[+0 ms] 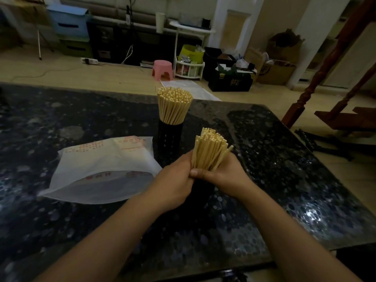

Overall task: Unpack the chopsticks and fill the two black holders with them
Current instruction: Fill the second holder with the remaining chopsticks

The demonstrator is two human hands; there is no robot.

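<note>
Red printed characters on the flat white plastic bag (105, 171) lying on the dark speckled table: too blurred to read. Yellow markings on the black crate (231, 83) on the floor: likewise illegible. Nothing else lettered.

2 black holders (169, 137) (200, 192), 2 chopstick bundles (174, 105) (209, 149), 1 plastic bag (101, 169), 2 hands (175, 186) (225, 176).

Near the middle of your worktop (284, 180) stands the far holder (169, 137), upright, with chopsticks (174, 105) in it. Before it and slightly to the right is the near holder (200, 192), between your left hand (173, 186) and right hand (225, 174), which meet around a bundle (209, 149) standing in it. The bag (101, 169) lies flat to the left of both holders, just beside your left hand.
</note>
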